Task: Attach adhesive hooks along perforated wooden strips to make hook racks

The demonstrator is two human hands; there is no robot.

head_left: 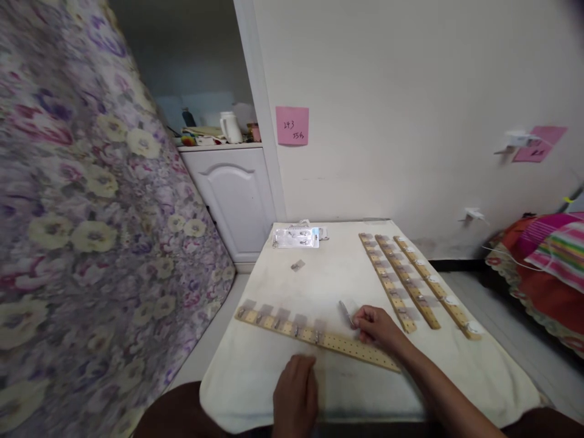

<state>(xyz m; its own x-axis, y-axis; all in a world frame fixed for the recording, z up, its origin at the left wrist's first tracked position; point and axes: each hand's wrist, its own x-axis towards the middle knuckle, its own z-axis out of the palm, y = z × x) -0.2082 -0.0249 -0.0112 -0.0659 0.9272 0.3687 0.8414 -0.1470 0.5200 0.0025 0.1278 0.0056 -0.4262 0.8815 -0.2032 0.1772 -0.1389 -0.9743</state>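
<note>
My right hand (370, 323) pinches a small clear plastic hook piece (345, 311) above the right half of a perforated wooden strip (351, 349). Along the left half of that strip stand several clear plastic pieces with metal hooks (296, 330), spaced apart. My left hand (296, 389) lies closed on the cloth in front of the strip, fingers curled, and nothing shows in it. Farther back, one loose clear hook piece (297, 265) lies on the cloth. Behind it is a clear plastic package (295, 238) with metal hooks inside.
A white cloth (260, 389) covers the table. On its right side lie three wooden strips (408, 283) with hook pieces, the outermost bearing white ones. A floral curtain (91, 243) hangs at the left. A wall (387, 121) and white cabinet (235, 201) stand behind.
</note>
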